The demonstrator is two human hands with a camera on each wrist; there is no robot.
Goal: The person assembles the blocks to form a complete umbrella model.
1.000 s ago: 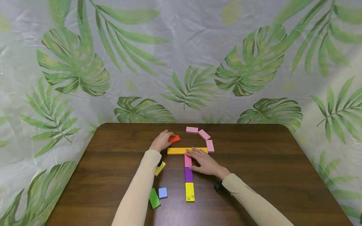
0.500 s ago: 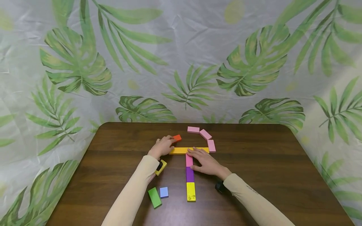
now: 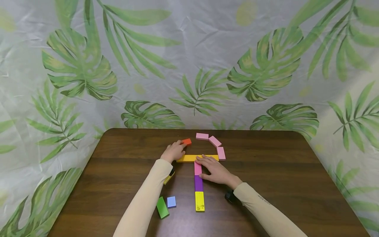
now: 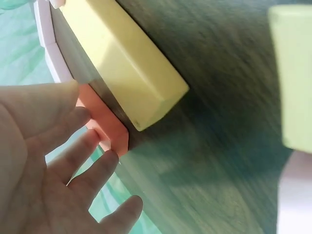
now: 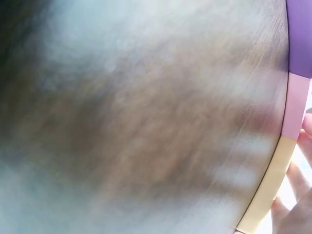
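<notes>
The left hand [image 3: 173,152], fingers spread, touches the red block [image 3: 187,142] at their right; the right hand [image 3: 215,170], fingers apart, touches the yellow-orange bar [image 3: 189,158].

Brown table [image 3: 281,171] carrying orange bar [image 3: 189,158], purple block [image 3: 198,183], green block [image 3: 163,208] beside blue block [image 3: 171,201].

Behind the dark brown, wood-grained worktop [image 3: 266,164], a pale grey-white sheet [image 3: 204,42] covers the far side and spreads out to left and right. It is printed with green leaves: broad split ones [image 3: 81,65], slender fronds [image 3: 362,105] and faint yellow spots [image 3: 246,13]. Fine creases catch the light. The worktop's far corners are rounded, and its sides spread wider towards the near edge. On the right, a slanting shadow edge meets a warmer, creamier patch of sheet.
</notes>
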